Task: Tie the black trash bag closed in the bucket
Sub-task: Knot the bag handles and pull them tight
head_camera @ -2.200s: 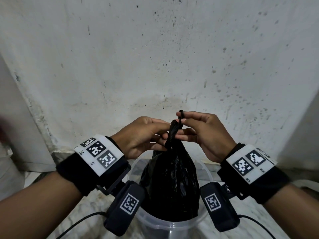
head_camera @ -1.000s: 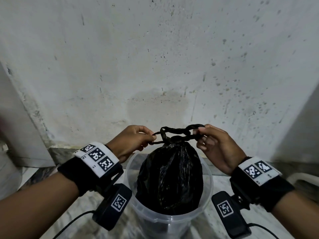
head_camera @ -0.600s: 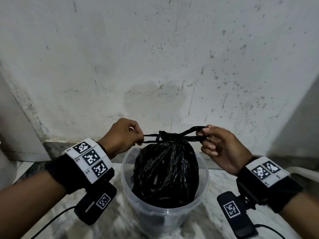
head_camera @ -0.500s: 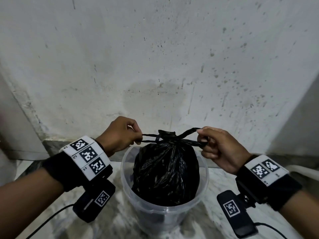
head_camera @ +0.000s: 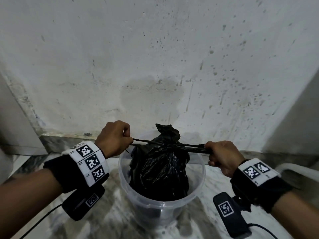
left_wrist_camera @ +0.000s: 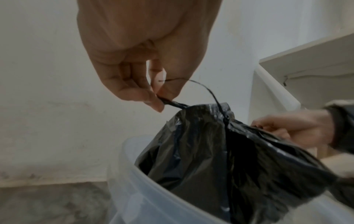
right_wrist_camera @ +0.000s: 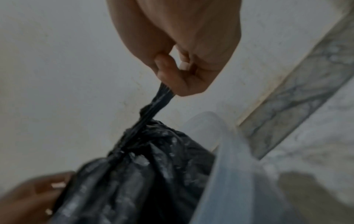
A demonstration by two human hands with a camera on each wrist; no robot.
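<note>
Above bucket (head_camera: 198,183), both hands' grip pinching black trash bag (head_camera: 160,169) ends

Left wrist band (head_camera: 76,171): black cuff; white strip carrying three square black-and-white markers.
Right wrist band (head_camera: 259,176): black cuff; white strip with two markers.
Wrist cameras (head_camera: 230,215): black boxes, one marker each, black cable trailing.
Forearms: bare.

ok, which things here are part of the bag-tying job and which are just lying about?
In the job:
- black trash bag, neck cinched, ends pulled apart
- clear plastic bucket holding it
- left hand pinching one thin end
- right hand gripping the other end

Just there:
- stained wall
- marble floor
- white furniture edge
</note>
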